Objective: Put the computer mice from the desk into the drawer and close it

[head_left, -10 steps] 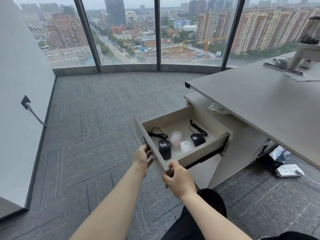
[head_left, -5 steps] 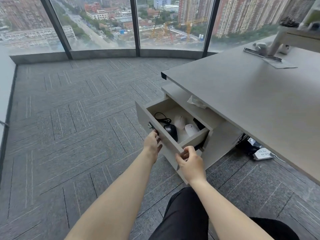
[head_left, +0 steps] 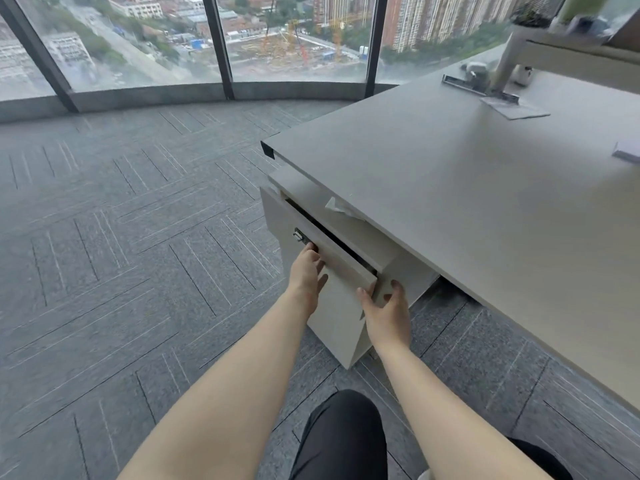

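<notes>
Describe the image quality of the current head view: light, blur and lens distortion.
Head view: soft, even daylight from the windows, no hard shadows or glare on the grey desk top. Motion blur smears the carpet and the city outside. Wide-angle distortion bows the window sill. The left hand, right hand and nearly shut beige drawer stay fairly sharp.

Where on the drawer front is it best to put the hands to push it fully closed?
Press flat on the drawer front from the carpet side, as the left hand does near the lock. A dark gap shows along its top, so fingers over that edge could be pinched.
</notes>
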A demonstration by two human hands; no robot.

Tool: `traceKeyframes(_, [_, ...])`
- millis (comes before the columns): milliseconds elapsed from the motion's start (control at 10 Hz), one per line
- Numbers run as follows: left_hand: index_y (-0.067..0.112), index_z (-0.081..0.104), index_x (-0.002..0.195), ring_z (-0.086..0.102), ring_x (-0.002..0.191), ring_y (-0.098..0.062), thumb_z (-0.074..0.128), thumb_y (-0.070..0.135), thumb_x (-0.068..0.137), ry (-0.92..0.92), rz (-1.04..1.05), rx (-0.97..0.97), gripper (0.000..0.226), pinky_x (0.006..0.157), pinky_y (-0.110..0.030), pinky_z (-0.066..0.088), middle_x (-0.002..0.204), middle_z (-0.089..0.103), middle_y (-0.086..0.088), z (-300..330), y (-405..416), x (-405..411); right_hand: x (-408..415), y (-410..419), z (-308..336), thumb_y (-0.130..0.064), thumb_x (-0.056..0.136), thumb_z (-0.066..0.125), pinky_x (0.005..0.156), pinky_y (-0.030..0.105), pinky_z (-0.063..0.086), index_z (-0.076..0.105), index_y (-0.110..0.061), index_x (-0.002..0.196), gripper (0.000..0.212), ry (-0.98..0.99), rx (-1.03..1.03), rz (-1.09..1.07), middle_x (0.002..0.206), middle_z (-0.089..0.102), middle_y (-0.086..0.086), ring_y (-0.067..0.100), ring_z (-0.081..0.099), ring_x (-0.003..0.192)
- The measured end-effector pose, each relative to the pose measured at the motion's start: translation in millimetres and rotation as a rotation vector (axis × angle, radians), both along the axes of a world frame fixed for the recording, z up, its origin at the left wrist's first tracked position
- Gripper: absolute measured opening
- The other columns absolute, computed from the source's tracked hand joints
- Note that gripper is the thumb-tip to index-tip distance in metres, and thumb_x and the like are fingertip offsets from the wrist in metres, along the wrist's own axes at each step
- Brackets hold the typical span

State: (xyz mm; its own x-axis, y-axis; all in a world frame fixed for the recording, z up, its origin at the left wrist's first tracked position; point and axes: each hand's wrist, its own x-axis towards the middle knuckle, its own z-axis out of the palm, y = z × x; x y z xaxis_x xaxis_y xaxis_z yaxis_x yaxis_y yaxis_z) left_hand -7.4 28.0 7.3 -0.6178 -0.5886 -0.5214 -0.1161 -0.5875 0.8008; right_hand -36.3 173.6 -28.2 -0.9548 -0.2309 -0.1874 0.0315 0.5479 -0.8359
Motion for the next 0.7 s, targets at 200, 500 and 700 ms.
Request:
traceKeyframes(200, [0.030, 0.060, 0.099, 0.052, 0.119, -0.017, 0.034, 0.006, 0.090, 0.020, -0.070, -0.008, 0.036, 0.111, -0.040, 0.037, 0.097, 0.057, 0.015, -2.2, 2.6, -21.6, -27.2, 3.7, -3.4, -0.056, 0.084, 0.063, 0.098, 0.047, 0.049, 0.033, -0.021, 0.146, 0.078, -0.021, -0.027, 0.023, 0.143, 0.054, 0.009, 0.032, 0.054, 0.126])
traceKeyframes(500, [0.032, 0.043, 0.144, 0.053, 0.120, -0.013, 0.042, 0.007, 0.083, -0.070, -0.194, -0.151, 0.065, 0.106, -0.037, 0.042, 0.123, 0.057, 0.011, -3.5, -1.1, -20.0, -36.4, 7.2, 3.3, -0.048, 0.087, 0.064, 0.089, 0.040, 0.049, 0.039, -0.018, 0.137, 0.064, -0.034, 0.015, 0.097, 0.133, 0.061, 0.010, 0.033, 0.059, 0.119])
traceKeyframes(700, [0.021, 0.055, 0.123, 0.054, 0.109, -0.024, 0.042, 0.009, 0.088, -0.160, -0.238, -0.375, 0.039, 0.095, -0.037, 0.042, 0.113, 0.061, -0.008, -10.5, 23.4, 17.9, -30.7, 21.3, 32.9, -0.042, 0.086, 0.057, 0.071, 0.033, 0.046, 0.065, -0.010, 0.097, 0.035, -0.129, 0.380, 0.348, 0.087, 0.063, 0.003, 0.023, 0.058, 0.078])
